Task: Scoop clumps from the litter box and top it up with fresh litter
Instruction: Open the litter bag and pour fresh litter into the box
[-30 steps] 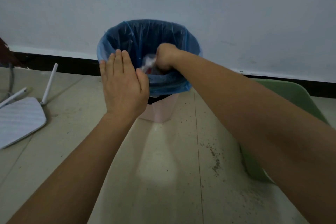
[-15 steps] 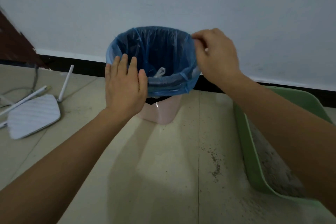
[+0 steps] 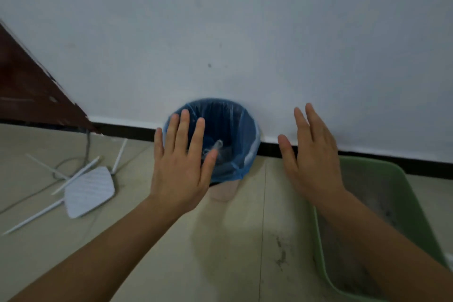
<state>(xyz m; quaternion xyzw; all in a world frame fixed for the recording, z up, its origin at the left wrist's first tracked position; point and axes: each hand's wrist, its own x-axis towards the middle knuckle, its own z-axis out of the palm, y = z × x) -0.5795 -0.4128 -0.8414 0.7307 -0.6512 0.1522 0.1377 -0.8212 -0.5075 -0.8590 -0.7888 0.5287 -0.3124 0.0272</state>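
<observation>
A pink waste bin (image 3: pixel 224 191) lined with a blue plastic bag (image 3: pixel 241 135) stands on the floor against the white wall. Something pale and clear lies inside the bag. My left hand (image 3: pixel 180 169) is raised in front of the bin's left side, fingers straight and spread, holding nothing. To the right of the bin my right hand (image 3: pixel 311 154) is held up flat, fingers straight, empty and apart from the bag. The green litter box (image 3: pixel 392 179) sits on the floor at the right, with grey litter in it, partly hidden by my right forearm.
A white router (image 3: pixel 89 191) with several antennas and a cable lies on the tiled floor at the left. Dark brown furniture (image 3: pixel 31 91) stands at the far left. Scattered litter grains (image 3: pixel 280 252) dot the tiles beside the box.
My right hand left the bin's bag, let go of its rim and opened flat. Both hands pulled back from the bin as my view rose and drew away.
</observation>
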